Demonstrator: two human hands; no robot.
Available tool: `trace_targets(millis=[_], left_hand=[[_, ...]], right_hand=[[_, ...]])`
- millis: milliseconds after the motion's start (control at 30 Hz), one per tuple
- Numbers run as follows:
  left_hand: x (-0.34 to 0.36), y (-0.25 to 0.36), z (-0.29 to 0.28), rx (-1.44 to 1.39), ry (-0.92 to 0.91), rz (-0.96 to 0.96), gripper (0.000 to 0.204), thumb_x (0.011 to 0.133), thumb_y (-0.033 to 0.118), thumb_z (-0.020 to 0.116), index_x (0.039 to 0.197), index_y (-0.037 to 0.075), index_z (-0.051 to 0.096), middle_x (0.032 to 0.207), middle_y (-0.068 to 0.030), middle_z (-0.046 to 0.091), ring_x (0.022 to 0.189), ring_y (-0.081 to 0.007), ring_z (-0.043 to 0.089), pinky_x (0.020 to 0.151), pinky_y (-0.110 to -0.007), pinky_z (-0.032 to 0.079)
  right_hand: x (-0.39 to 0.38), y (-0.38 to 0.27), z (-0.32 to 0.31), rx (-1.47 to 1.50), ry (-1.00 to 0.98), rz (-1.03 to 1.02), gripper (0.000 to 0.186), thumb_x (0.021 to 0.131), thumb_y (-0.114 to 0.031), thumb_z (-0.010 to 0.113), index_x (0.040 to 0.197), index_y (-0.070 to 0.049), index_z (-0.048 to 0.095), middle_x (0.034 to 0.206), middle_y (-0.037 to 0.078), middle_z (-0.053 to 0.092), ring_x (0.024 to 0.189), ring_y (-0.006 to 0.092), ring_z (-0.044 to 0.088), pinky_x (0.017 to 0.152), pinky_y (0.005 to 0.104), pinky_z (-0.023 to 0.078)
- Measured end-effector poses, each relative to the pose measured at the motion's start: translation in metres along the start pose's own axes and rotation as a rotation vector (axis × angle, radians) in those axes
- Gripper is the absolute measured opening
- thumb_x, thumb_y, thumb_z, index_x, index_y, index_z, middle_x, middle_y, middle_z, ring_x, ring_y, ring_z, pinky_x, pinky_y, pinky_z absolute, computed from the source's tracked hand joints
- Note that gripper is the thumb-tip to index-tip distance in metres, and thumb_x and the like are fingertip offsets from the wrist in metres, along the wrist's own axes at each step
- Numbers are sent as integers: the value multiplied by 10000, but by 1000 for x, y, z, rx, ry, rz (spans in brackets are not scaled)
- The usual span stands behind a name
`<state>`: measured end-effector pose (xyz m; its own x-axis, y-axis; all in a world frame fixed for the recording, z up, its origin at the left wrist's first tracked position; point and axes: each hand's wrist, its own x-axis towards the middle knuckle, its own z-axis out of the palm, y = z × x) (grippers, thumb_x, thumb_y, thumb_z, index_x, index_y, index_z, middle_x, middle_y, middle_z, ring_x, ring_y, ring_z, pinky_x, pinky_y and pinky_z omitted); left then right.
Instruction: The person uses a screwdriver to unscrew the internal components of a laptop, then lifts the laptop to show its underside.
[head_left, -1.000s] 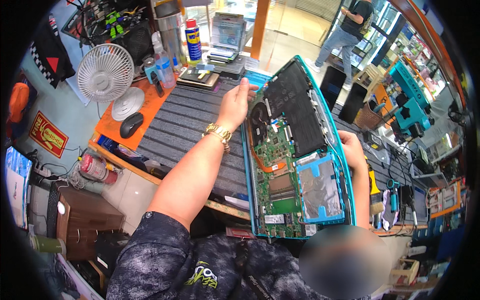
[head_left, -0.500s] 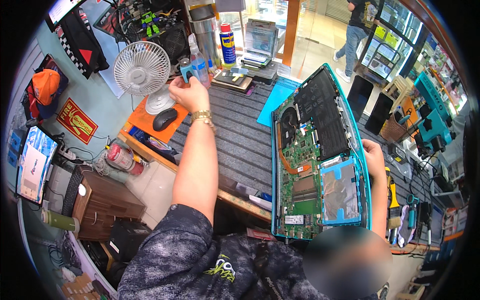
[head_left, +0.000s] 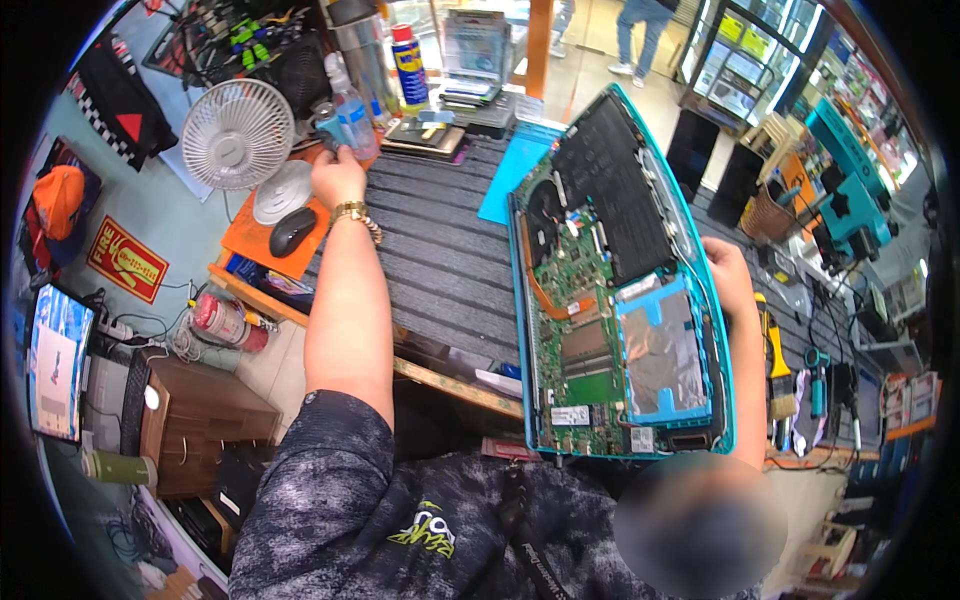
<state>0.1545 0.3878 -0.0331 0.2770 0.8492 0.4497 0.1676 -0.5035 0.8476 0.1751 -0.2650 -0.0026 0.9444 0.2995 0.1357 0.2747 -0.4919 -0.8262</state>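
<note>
My right hand [head_left: 730, 278] grips the right edge of an opened teal laptop [head_left: 590, 335], held tilted above the bench. Its bottom cover is off, baring the green circuit board [head_left: 592, 388], a black battery [head_left: 615, 190], a fan, a copper heat pipe and a silver drive in a blue frame. My left hand [head_left: 340, 180] reaches to the far left of the bench, fingers bent and drawn together beside a small jar [head_left: 327, 120] and a clear spray bottle [head_left: 353, 120]. What its fingertips hold, if anything, I cannot make out.
A white desk fan [head_left: 238, 135] and a black mouse [head_left: 292, 232] stand by my left forearm. Behind are a blue-and-yellow spray can [head_left: 409, 70] and stacked devices. On the right lie a yellow-handled brush [head_left: 780, 375] and other tools. A person walks beyond the bench.
My left hand has moved in close to the small jar, its fingers now lower and nearer it. The view has shifted a little; the laptop stays in my right hand.
</note>
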Motion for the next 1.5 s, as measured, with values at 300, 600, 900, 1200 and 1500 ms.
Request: trace_targets(millis=[300, 600, 900, 1200, 1500], left_hand=[[-80, 146, -74, -712, -221, 306, 283, 1157, 285, 587, 1140, 4, 606, 824, -73, 662, 656, -195, 662, 586, -340, 517], [-236, 223, -219, -1038, -1279, 721, 265, 1012, 256, 783, 1172, 47, 755, 831, -45, 651, 635, -180, 589, 531, -319, 452], [-270, 253, -244, -1230, -1592, 1056, 269, 986, 90, 767, 1250, 81, 818, 907, -31, 629, 664, -160, 586, 491, -283, 422], [-274, 263, -254, -1371, -1654, 941, 289, 1019, 220, 741, 1258, 73, 807, 881, -24, 575, 663, -191, 568, 501, -320, 442], [-291, 280, -236, -1773, -1678, 863, 365, 1042, 307, 762, 1156, -31, 837, 853, -80, 650, 651, -211, 637, 520, -317, 499]], right_hand=[[3, 0, 0, -41, 17, -53, 312, 999, -313, 804, 961, -4, 783, 741, -58, 633, 681, 50, 518, 615, 282, 409], [4, -5, 3, -25, 3, -35, 340, 991, -339, 815, 975, 0, 798, 748, -55, 638, 687, 50, 521, 618, 283, 415], [4, -1, 3, -26, 8, -71, 334, 1000, -332, 806, 970, 0, 802, 769, -43, 670, 705, 54, 542, 636, 290, 438], [6, 3, 4, -32, 23, -76, 324, 998, -325, 803, 978, -2, 807, 791, -28, 693, 734, 61, 575, 671, 287, 461], [6, 5, 2, -16, 21, -92, 312, 1007, -308, 796, 973, 1, 798, 796, -32, 696, 736, 57, 574, 674, 283, 461]])
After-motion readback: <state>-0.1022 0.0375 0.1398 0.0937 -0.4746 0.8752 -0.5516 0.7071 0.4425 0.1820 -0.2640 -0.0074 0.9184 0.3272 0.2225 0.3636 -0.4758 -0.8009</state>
